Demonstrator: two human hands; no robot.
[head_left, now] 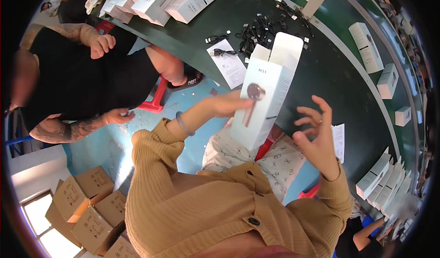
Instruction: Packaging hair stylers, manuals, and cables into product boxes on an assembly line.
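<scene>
A tall pale box (270, 86) with a picture of a round-headed device on its front is held upright over my lap, its top flaps standing open. My left hand (227, 105) grips it from the left side, thumb on the front; the other fingers are hidden behind it. To the right of the box, my right hand (318, 141) is raised with fingers spread and nothing in it. Beyond the box, a pile of black cables (256, 32) lies on the dark green table (321, 70). A printed leaflet (231, 70) with a coiled black cable (223, 52) on it lies left of the pile.
Closed boxes (192, 3) are stacked at the table's far left. More boxes stand on a belt (365, 47) at right and at the lower right (373, 177). Another person (91, 74) sits at my left. Brown cartons (94, 212) are piled at lower left.
</scene>
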